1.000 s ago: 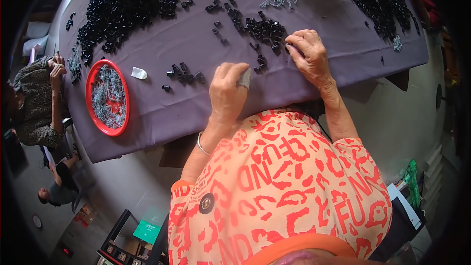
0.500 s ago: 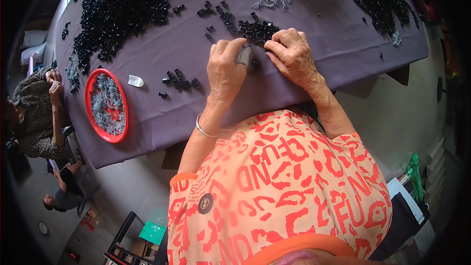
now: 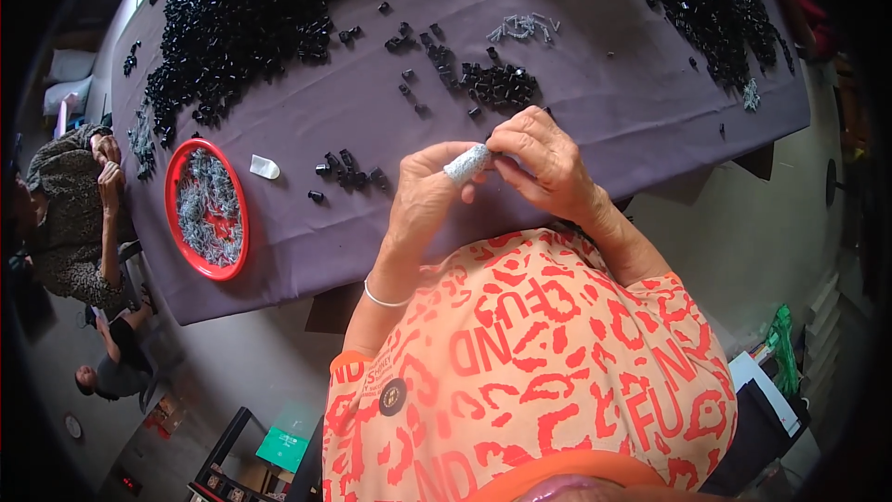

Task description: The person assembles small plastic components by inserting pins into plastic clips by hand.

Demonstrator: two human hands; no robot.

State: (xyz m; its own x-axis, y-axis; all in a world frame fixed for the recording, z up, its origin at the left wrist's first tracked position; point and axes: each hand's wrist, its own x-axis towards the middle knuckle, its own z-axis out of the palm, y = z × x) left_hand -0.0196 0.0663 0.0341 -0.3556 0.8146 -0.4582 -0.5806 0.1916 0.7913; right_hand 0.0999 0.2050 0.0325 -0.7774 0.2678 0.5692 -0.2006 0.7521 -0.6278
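Above the near edge of the purple surface (image 3: pixel 595 121), my left hand (image 3: pixel 423 204) holds up a finger in a grey cot (image 3: pixel 466 164), pointing right. My right hand (image 3: pixel 544 158) is nearer, its grip pinched on the cot's tip. Black parts (image 3: pixel 497 85) lie just beyond.

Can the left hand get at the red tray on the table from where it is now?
Probably yes. The left hand is raised beside the right hand, and only bare purple cloth and a few small black parts lie between it and the red tray.
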